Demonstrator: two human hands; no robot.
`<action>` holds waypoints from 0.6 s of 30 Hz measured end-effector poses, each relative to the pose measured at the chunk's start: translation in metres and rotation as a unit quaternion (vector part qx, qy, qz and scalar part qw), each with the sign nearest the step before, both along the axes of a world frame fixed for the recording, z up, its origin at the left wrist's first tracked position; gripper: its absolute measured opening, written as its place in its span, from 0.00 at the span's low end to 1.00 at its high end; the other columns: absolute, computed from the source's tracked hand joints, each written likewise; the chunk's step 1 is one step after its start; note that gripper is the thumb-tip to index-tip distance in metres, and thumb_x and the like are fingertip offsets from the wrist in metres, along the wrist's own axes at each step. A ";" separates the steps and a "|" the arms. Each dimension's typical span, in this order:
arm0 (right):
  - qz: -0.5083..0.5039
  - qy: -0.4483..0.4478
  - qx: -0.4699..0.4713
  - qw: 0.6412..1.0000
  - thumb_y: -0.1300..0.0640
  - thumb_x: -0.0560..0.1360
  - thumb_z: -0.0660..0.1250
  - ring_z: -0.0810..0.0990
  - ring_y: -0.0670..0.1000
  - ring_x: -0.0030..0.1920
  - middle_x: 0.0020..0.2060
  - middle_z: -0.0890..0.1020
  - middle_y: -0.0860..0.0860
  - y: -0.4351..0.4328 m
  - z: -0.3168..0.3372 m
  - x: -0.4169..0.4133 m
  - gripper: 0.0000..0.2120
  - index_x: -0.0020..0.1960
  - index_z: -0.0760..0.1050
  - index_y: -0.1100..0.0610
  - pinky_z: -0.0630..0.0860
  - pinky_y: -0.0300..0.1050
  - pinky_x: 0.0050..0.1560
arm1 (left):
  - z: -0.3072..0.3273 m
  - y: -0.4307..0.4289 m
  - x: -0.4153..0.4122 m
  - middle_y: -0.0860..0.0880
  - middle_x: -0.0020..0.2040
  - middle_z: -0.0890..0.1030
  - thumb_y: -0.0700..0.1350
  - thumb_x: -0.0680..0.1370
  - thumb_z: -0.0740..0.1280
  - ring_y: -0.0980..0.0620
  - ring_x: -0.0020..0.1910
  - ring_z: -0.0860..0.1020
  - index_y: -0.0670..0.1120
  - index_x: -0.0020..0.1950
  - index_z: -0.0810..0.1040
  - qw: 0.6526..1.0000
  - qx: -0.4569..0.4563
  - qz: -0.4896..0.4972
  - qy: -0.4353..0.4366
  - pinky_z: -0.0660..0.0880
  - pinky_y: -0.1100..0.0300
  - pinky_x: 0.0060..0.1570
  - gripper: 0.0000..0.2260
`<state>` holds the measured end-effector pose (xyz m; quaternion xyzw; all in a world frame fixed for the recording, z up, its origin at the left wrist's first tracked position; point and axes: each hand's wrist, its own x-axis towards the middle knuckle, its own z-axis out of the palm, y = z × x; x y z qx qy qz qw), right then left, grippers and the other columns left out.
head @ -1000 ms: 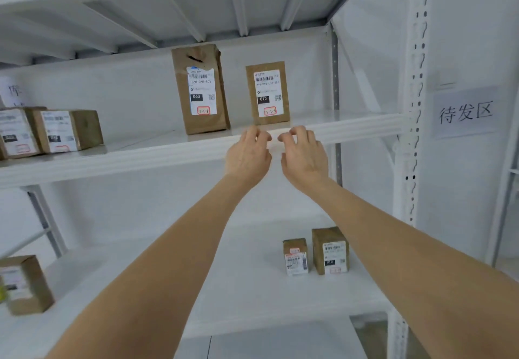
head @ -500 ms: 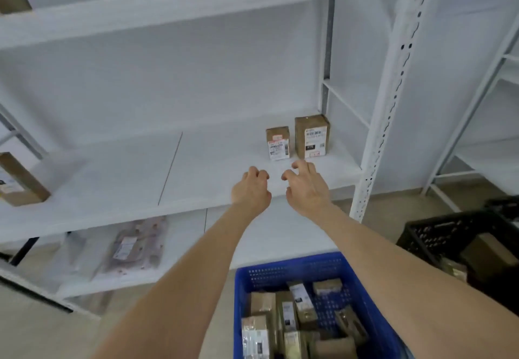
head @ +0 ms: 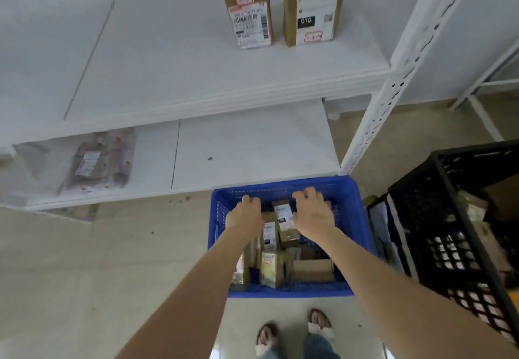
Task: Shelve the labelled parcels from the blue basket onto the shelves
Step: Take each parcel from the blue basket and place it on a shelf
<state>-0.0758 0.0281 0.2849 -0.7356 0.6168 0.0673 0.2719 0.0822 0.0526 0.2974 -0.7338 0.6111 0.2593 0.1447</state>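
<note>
The blue basket [head: 355,226] stands on the floor in front of the white shelves [head: 219,100] and holds several brown labelled parcels [head: 283,221]. My left hand [head: 245,214] and my right hand [head: 313,212] hang over the far half of the basket, palms down, fingers loosely curled, holding nothing. A tall labelled parcel stands between them. Two labelled parcels [head: 248,10] stand side by side on the middle shelf, the larger one [head: 313,4] marked 010.
A black crate [head: 449,218] with goods stands to the right of the basket. A flat clear-wrapped package [head: 98,159] lies on the lowest shelf at the left. The white perforated upright [head: 393,83] rises just beyond the basket. My feet [head: 292,330] stand behind it.
My view has tipped down from the upper shelf to the floor. Both hands have dropped from the shelf edge to just above the basket's parcels, still empty.
</note>
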 end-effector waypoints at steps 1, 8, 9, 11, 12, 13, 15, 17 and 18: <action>-0.005 -0.002 0.018 1.000 0.57 0.78 0.63 0.64 0.57 0.66 0.67 0.63 0.55 -0.001 -0.021 0.004 0.23 0.71 0.61 0.55 0.73 0.49 0.58 | -0.020 0.001 0.004 0.45 0.66 0.66 0.41 0.79 0.59 0.43 0.60 0.73 0.44 0.69 0.64 1.000 0.010 0.014 0.001 0.75 0.48 0.52 0.18; -0.076 -0.081 0.157 0.981 0.57 0.76 0.65 0.69 0.56 0.64 0.66 0.66 0.54 -0.002 -0.182 0.059 0.26 0.72 0.61 0.53 0.74 0.52 0.60 | -0.169 -0.006 0.047 0.48 0.70 0.65 0.43 0.79 0.60 0.44 0.64 0.72 0.46 0.72 0.62 0.990 0.055 0.127 0.025 0.72 0.50 0.57 0.22; -0.090 -0.095 0.171 0.977 0.56 0.76 0.65 0.71 0.56 0.63 0.66 0.67 0.54 -0.004 -0.206 0.066 0.26 0.71 0.62 0.53 0.74 0.53 0.59 | -0.192 -0.008 0.055 0.47 0.71 0.64 0.42 0.79 0.60 0.44 0.65 0.71 0.45 0.72 0.61 0.989 0.053 0.137 0.028 0.71 0.49 0.59 0.22; -0.118 -0.126 0.214 0.961 0.55 0.76 0.66 0.73 0.57 0.63 0.68 0.69 0.55 -0.007 -0.253 0.082 0.28 0.73 0.60 0.55 0.75 0.54 0.60 | -0.234 -0.013 0.073 0.46 0.72 0.63 0.41 0.78 0.61 0.42 0.67 0.69 0.45 0.74 0.59 0.984 0.048 0.166 0.036 0.70 0.49 0.60 0.24; -0.145 -0.155 0.246 0.946 0.54 0.75 0.66 0.73 0.57 0.64 0.69 0.69 0.55 -0.008 -0.273 0.090 0.31 0.75 0.58 0.55 0.75 0.54 0.61 | -0.255 -0.015 0.083 0.44 0.72 0.63 0.41 0.78 0.61 0.41 0.67 0.69 0.45 0.75 0.57 0.982 0.046 0.179 0.040 0.70 0.48 0.60 0.26; -0.177 -0.186 0.279 0.925 0.54 0.75 0.68 0.74 0.57 0.64 0.70 0.68 0.56 -0.010 -0.293 0.098 0.34 0.76 0.55 0.56 0.75 0.55 0.61 | -0.275 -0.019 0.092 0.42 0.72 0.62 0.42 0.77 0.62 0.41 0.66 0.69 0.44 0.75 0.56 0.979 0.044 0.192 0.047 0.70 0.48 0.60 0.28; -0.232 -0.229 0.317 0.891 0.53 0.74 0.70 0.73 0.57 0.65 0.71 0.66 0.56 -0.015 -0.327 0.112 0.38 0.77 0.53 0.55 0.76 0.54 0.60 | -0.312 -0.028 0.109 0.40 0.70 0.64 0.45 0.77 0.63 0.40 0.65 0.70 0.43 0.75 0.56 0.969 0.042 0.233 0.067 0.69 0.48 0.59 0.29; -0.261 -0.254 0.347 0.864 0.49 0.74 0.69 0.73 0.57 0.64 0.70 0.68 0.56 -0.020 -0.357 0.124 0.38 0.77 0.54 0.54 0.76 0.53 0.60 | -0.342 -0.038 0.120 0.38 0.69 0.65 0.49 0.76 0.65 0.38 0.65 0.69 0.42 0.74 0.56 0.950 0.038 0.298 0.089 0.68 0.49 0.60 0.30; -0.280 -0.272 0.367 0.845 0.48 0.75 0.69 0.75 0.56 0.62 0.67 0.71 0.55 -0.022 -0.369 0.130 0.36 0.76 0.55 0.54 0.77 0.52 0.59 | -0.355 -0.042 0.124 0.38 0.69 0.66 0.51 0.76 0.65 0.37 0.65 0.69 0.42 0.74 0.56 0.937 0.037 0.333 0.097 0.68 0.49 0.60 0.31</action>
